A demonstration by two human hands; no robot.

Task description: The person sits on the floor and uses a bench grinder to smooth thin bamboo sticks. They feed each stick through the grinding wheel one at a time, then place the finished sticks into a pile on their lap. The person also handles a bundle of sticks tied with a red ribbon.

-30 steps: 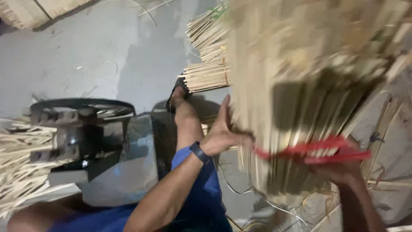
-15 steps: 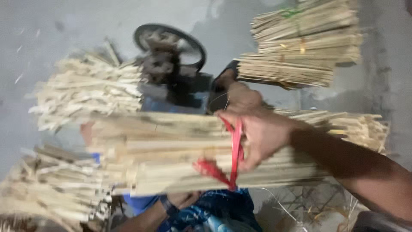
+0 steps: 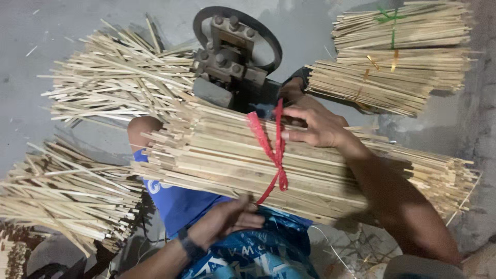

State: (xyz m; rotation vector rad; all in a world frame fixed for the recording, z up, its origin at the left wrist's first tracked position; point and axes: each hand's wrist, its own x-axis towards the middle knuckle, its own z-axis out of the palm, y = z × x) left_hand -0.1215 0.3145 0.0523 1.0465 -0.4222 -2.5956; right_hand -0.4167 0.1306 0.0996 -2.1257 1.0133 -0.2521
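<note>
Bundle [image 3: 217, 160] lowered across lap since earlier; right hand [image 3: 315, 126] fingers pinch red strap [image 3: 268, 147] on top; left hand [image 3: 227, 222] fingers curled, gripping strap tail below.

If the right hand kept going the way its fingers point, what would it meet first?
The right hand points left along the bundle of sticks. It would likely meet the red tie at once; its fingertips seem to be touching it.
</note>
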